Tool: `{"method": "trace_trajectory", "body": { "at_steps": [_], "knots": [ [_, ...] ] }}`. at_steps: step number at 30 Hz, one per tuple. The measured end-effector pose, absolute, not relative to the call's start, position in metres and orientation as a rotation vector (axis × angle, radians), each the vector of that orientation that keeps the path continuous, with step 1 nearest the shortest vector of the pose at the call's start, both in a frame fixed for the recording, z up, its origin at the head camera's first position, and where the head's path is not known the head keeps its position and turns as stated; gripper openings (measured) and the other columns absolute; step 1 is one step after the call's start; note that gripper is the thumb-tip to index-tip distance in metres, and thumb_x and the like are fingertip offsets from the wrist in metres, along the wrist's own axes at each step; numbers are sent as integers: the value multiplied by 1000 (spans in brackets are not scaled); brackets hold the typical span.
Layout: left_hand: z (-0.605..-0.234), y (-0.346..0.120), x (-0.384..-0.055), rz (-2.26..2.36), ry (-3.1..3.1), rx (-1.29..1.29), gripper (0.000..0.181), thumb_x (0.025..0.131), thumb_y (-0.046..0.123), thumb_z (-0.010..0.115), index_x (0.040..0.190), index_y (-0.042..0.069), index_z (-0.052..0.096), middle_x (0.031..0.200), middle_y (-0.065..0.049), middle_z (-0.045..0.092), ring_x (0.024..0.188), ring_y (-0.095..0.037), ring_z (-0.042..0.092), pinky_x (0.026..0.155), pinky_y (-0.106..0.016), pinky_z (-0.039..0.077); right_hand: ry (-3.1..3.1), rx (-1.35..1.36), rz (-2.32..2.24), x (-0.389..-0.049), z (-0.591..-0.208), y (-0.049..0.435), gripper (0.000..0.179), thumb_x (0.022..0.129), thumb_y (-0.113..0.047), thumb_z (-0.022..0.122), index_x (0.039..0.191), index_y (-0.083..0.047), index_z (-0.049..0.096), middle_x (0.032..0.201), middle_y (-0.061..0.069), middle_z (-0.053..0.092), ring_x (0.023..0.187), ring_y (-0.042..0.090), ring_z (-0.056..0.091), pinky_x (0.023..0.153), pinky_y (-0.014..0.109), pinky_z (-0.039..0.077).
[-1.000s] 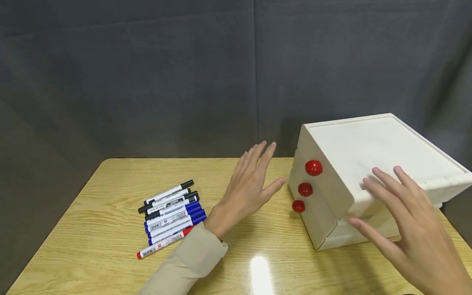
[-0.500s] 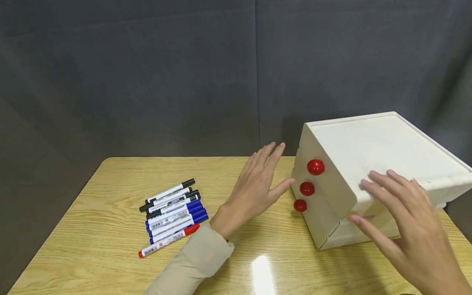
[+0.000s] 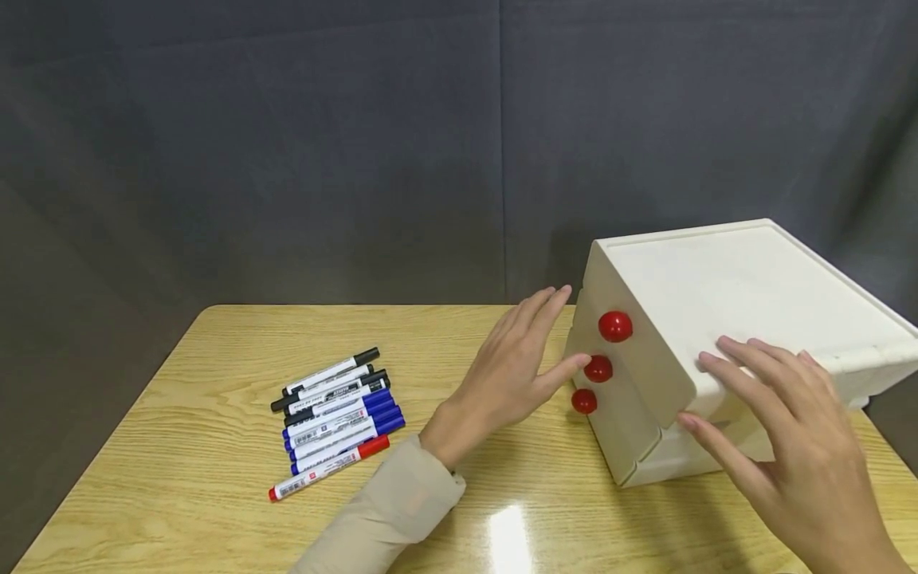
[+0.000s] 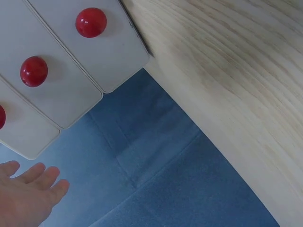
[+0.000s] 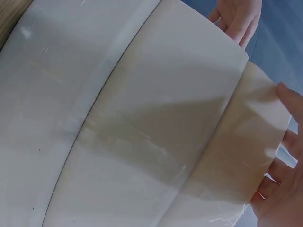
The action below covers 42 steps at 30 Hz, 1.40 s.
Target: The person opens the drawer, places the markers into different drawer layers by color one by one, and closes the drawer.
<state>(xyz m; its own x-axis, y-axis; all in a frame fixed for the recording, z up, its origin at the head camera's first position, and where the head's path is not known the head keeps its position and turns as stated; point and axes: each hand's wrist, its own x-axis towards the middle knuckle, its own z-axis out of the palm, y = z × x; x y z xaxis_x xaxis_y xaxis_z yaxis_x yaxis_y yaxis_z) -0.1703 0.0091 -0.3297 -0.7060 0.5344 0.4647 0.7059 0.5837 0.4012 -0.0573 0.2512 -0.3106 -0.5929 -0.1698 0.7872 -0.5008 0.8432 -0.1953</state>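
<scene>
A white box of three stacked drawers [image 3: 739, 279] stands at the right of the head view. Its drawer fronts carry a top red knob [image 3: 615, 326], a middle red knob [image 3: 598, 368] and a bottom red knob [image 3: 584, 401]. My left hand [image 3: 505, 371] hovers to the left of these knobs, fingers extended and holding nothing. In the left wrist view, a space separates the left hand [image 4: 28, 198] from the drawer fronts. My right hand [image 3: 796, 454] lies over the box's near top edge, fingers spread above the top and thumb at the side near the front corner.
Several black-capped markers [image 3: 323, 375], blue-capped markers [image 3: 323, 438] and one red marker [image 3: 330, 469] lie side by side on the wooden table [image 3: 179, 446], left of the left arm. A dark cloth [image 3: 344, 159] hangs behind the table.
My left hand has moved rightward, closer to the red knobs. The right hand has shifted only slightly to the left along the box's edge.
</scene>
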Motion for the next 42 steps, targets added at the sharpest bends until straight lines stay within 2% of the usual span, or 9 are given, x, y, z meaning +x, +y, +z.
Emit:
{"method": "trace_trajectory", "body": {
  "at_steps": [20, 32, 37, 42],
  "knots": [
    [-326, 24, -165, -1158, -2510, -1029, 69, 99, 37, 58, 156, 16, 27, 158, -2, 37, 144, -17, 39, 117, -39, 38, -2147, 510, 500, -58, -308, 250, 68, 93, -65, 52, 114, -4, 71, 122, 18, 66, 130, 15, 51, 123, 34, 26],
    [-327, 35, -162, -1361, -2498, -1023, 65, 100, 37, 57, 156, 22, 28, 157, 3, 37, 146, -13, 36, 118, -40, 36, -2146, 494, 502, -58, -309, 251, 68, 92, -66, 52, 114, -4, 71, 123, 17, 67, 131, 15, 51, 123, 35, 27],
    [-327, 40, -161, -1429, -2469, -1034, 60, 100, 36, 57, 153, 21, 33, 152, 2, 43, 140, -12, 43, 115, -35, 40, -2157, 479, 508, -58, -310, 252, 68, 92, -67, 52, 114, -5, 71, 125, 16, 67, 134, 15, 50, 123, 40, 26],
    [-328, 46, -162, -1490, -2394, -1085, 53, 100, 27, 59, 148, 15, 40, 136, -2, 55, 122, -10, 54, 102, -22, 47, -2159, 471, 511, -58, -310, 252, 69, 92, -67, 52, 113, -5, 71, 124, 16, 66, 133, 17, 50, 123, 42, 26]
  ]
}}
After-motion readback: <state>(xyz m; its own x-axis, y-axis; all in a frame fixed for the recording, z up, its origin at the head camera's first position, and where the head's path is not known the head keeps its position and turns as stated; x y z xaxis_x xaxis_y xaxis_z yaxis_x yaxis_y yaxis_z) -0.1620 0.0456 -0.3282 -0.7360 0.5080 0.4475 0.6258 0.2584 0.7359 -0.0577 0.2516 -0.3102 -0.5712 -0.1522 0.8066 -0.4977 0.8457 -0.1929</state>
